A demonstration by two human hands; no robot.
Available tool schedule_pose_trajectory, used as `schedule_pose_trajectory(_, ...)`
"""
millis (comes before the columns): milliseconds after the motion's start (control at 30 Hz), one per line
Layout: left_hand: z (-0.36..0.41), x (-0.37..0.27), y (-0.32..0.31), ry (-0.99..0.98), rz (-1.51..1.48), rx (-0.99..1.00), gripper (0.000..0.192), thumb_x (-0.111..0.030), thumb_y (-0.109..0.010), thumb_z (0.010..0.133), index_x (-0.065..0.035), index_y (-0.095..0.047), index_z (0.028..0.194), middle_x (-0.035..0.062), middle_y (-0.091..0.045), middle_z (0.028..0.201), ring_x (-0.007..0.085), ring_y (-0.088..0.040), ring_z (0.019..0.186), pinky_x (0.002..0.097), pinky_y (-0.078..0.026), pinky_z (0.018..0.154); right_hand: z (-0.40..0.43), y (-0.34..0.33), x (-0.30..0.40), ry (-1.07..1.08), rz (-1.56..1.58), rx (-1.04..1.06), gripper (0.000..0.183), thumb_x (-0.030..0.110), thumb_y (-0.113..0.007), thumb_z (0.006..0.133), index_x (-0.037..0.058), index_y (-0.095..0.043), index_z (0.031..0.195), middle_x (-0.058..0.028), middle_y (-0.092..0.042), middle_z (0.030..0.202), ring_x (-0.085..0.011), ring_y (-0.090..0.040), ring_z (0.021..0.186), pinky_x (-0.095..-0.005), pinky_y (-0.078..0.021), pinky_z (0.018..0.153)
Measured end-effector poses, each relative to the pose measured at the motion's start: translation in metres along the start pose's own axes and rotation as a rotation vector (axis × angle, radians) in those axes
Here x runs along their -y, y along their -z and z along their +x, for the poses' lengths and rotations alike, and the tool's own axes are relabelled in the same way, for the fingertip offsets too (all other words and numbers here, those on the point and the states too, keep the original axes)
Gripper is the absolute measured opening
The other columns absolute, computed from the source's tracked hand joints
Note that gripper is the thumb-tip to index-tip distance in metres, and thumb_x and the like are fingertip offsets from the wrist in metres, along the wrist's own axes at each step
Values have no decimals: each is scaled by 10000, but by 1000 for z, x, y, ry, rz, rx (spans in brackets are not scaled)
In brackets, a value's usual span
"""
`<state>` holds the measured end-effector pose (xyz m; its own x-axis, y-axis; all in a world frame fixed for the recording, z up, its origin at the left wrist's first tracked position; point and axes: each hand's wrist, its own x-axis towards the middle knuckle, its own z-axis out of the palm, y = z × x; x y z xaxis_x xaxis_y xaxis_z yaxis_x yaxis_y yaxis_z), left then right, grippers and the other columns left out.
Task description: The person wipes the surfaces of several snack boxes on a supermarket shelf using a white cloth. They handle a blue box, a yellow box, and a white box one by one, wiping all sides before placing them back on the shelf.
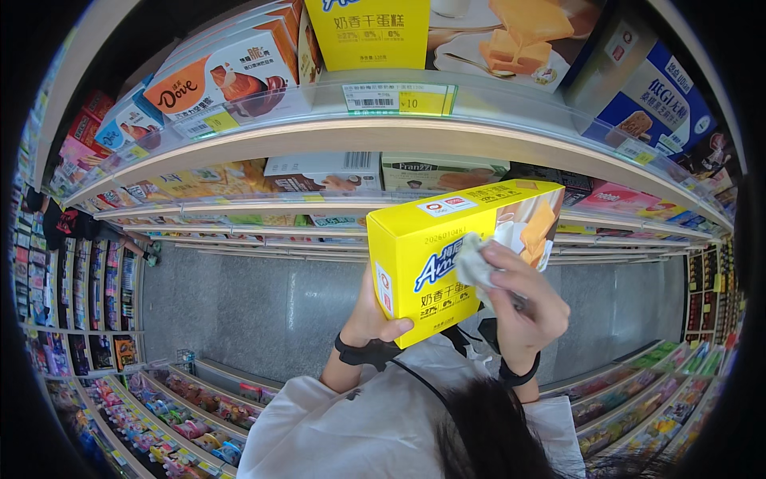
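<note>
A yellow cardboard cake box (392,239) is tilted in front of me, its printed front towards my face. My left hand (371,317) grips its lower left corner, with the thumb over the front edge. A crumpled whitish cloth (476,263) is pinched in my right hand (526,299). It lies against the box's front and covers part of the printed logo. The fingers of the left hand behind the box are hidden. Both wrists wear dark bands.
Above the box runs a shelf (359,135) with a clear plastic front lip. On it stand another yellow cake box (371,42), Dove boxes (221,78) and a blue biscuit box (658,102). Lower shelves hold more boxes. A person (78,224) stands at the far left. Packed shelves (179,413) line the aisle behind me.
</note>
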<state>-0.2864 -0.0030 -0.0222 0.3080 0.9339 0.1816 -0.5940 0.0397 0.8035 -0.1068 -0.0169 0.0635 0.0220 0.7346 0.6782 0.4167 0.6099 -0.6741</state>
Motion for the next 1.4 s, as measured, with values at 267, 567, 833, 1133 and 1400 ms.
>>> schedule_pose_trajectory(267,-10,-1,7,35,9,-119,1009,-331,-799,637,-25,-197,1386,115,-436,1301,219,-440,1214,376,-369,997,-3,14,-14,-123,-207,-350,242,30,-748,733,31,-511,780,-130,-576,959,-197,-534,816,-305,-430,785)
schedule_pose_trajectory(567,-9,1,13,43,23,-133,1031,-341,-796,617,-23,-198,1394,118,-430,1307,223,-437,1218,376,-361,1006,-10,22,-22,-333,59,-452,265,20,-632,865,14,-436,1043,-86,-536,970,-111,-538,855,-212,-425,769)
schedule_pose_trajectory(833,-10,4,18,89,-53,-124,1097,-339,-803,615,-30,-130,1425,123,-385,1352,238,-395,1258,392,-344,1025,-1,21,-24,-441,-136,-159,564,45,-698,795,-18,-397,1267,-147,-476,1184,-235,-496,1096,-324,-425,884)
schedule_pose_trajectory(1133,-13,2,10,119,-46,-175,1109,-349,-800,621,-23,-120,1435,105,-370,1360,222,-378,1264,375,-317,1034,-8,22,-26,-504,-293,-232,255,59,-695,797,-32,-579,1006,-118,-587,1001,-205,-560,922,-298,-439,814)
schedule_pose_trajectory(1400,-5,9,5,29,5,-61,1076,-303,-829,599,-9,-192,1415,106,-414,1342,211,-409,1250,365,-331,1033,-11,-15,0,38,-229,-140,293,26,-687,772,-60,-578,1030,-187,-622,1124,-341,-572,1086,-393,-465,895)
